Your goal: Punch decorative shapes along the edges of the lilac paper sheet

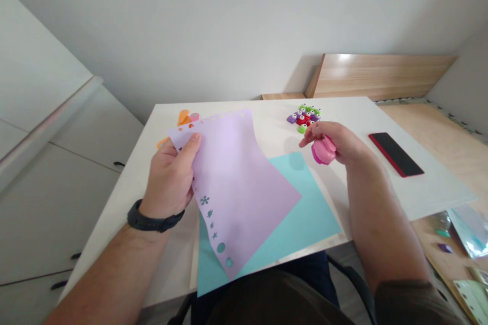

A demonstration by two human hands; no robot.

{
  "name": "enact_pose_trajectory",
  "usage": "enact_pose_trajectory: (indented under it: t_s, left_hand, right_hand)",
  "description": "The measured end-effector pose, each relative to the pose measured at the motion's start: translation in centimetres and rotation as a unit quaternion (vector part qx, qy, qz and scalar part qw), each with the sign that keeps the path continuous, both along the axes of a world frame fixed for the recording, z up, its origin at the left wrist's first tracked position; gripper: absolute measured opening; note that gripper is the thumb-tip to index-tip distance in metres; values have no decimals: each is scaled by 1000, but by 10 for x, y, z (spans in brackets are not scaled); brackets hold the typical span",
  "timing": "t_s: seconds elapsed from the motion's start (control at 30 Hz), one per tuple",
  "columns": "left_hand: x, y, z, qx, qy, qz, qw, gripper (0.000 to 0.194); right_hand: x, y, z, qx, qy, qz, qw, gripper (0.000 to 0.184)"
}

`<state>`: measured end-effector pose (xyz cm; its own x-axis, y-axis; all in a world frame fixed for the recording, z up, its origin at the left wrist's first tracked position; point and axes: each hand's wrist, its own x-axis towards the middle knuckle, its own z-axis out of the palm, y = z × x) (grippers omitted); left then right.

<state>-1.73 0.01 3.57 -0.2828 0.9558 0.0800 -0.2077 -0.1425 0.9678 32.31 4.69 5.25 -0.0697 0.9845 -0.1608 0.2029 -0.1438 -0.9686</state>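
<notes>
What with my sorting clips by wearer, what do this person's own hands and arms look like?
Both hands are bare, without gloves. The left hand has a dark, smooth band around its wrist; any watch face is out of sight. The right hand has nothing on its wrist. A dark sleeve shows near the right elbow; no left sleeve is in view.

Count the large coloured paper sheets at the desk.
2: a punched lilac sheet in the left hand; a turquoise sheet partly beneath it, on the white desk. More may be hidden.
</notes>
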Motion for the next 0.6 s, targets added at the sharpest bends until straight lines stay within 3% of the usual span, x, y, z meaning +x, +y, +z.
enact_pose_trajectory:
  t_s: [0.1, 0.23, 0.5, 0.6]
  left_hand:
    - [0, 1, 0, -8, -11, -6, 1000, 33]
    - [-3, 3, 2, 15, -10, 9, 1000, 30]
    - [-7, 16, -3, 177, -69, 137, 972, 25]
    - [-4, 17, -9, 198, -66, 168, 963, 25]
  right_hand:
    - [-16, -11, 4, -20, 50, 141, 989, 22]
    - [-32, -19, 3, -68, 68, 264, 960, 22]
    - [-49, -26, -1, -81, 153, 389, 905, 21]
    - [-51, -30, -3, -98, 180, 439, 875, 29]
